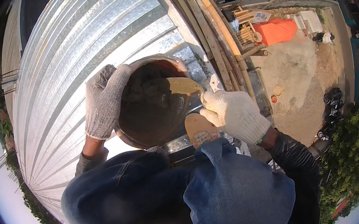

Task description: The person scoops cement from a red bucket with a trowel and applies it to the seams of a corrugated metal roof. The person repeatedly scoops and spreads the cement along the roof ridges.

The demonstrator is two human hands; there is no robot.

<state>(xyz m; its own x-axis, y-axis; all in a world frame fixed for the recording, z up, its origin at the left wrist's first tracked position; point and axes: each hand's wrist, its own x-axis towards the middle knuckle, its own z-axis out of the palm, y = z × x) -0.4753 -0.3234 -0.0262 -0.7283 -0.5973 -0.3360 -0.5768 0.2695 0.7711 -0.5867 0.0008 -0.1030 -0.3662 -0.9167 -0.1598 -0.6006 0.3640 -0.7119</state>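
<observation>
A round, dark reddish-brown bucket [137, 140] sits in front of my knees, with wet grey mortar [140, 83] inside. My left hand [106, 99], in a knitted white glove, is closed on the bucket's left rim, its fingertips partly hidden. In my right hand [234, 114], also gloved, is a trowel [181, 85]. The trowel's mortar-smeared blade reaches leftward into the bucket, over the mortar. Fingers wrap its handle and hide most of it. Just below that hand, a tan rounded sole-like piece [201, 130] shows beside my blue-clad knee [242, 181].
Corrugated metal roofing [76, 47] spreads to the left. Bamboo poles [223, 41] run along the edge at the right, with a drop beyond it. Far below are a concrete yard [290, 76], an orange tarp [277, 31], parked motorcycles [332, 112] and trees [351, 158].
</observation>
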